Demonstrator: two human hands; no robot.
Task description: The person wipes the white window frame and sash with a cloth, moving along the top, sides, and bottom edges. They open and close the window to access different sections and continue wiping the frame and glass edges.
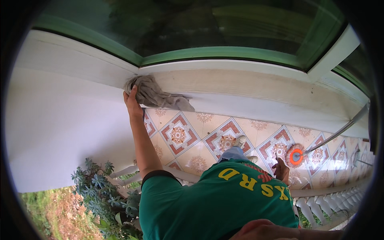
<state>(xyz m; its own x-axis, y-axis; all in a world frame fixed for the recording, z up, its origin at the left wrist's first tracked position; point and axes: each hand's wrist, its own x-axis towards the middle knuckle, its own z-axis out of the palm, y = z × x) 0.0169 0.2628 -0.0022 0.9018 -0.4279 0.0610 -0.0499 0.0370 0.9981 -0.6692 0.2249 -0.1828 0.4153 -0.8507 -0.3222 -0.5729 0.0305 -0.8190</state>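
My left hand [133, 102] is stretched out to the inner corner of a window sill. Its fingers grip one end of a crumpled grey cloth [148, 91], whose loose end lies along the sill [228, 81] and droops over its front edge. Above the cloth is a green-framed window pane [186, 33]. Low at my side, above the tiled floor, my right hand [281, 171] holds a thin pale stick [276, 156], too small to name surely. Part of that hand is hidden behind my green shirt [210, 204].
A round mop [295, 156] with an orange disc stands on the patterned tile floor [198, 162], its metal pole [336, 132] slanting up to the right. A white wall [66, 126] closes the left side. Behind me run a white balustrade [321, 207] and leafy plants [99, 192].
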